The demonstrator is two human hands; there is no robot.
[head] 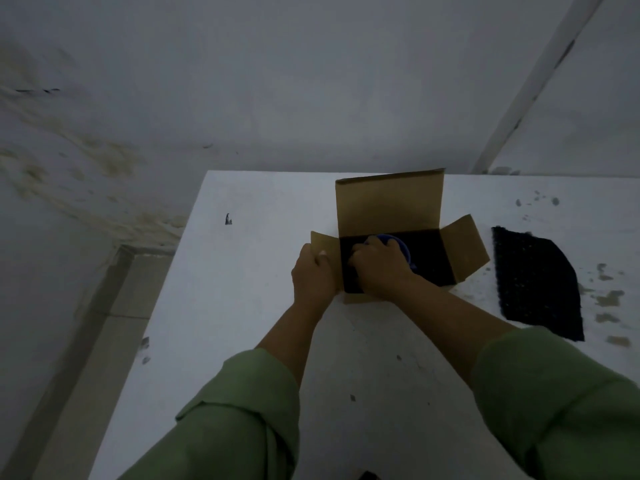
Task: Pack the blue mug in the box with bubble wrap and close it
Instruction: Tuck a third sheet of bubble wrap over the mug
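A brown cardboard box stands open on the white table, its lid flap upright at the back and side flaps spread out. Dark bubble wrap lines its inside. The blue mug sits inside the box, mostly hidden under my right hand, which is closed on it within the box. My left hand grips the box's left flap and wall, thumb on top of the flap. A second dark sheet of bubble wrap lies flat on the table to the right of the box.
The white table has its left edge near a grey wall and a floor strip below. Brownish stains and dark specks mark the table's right side. A white post leans behind the table at the right.
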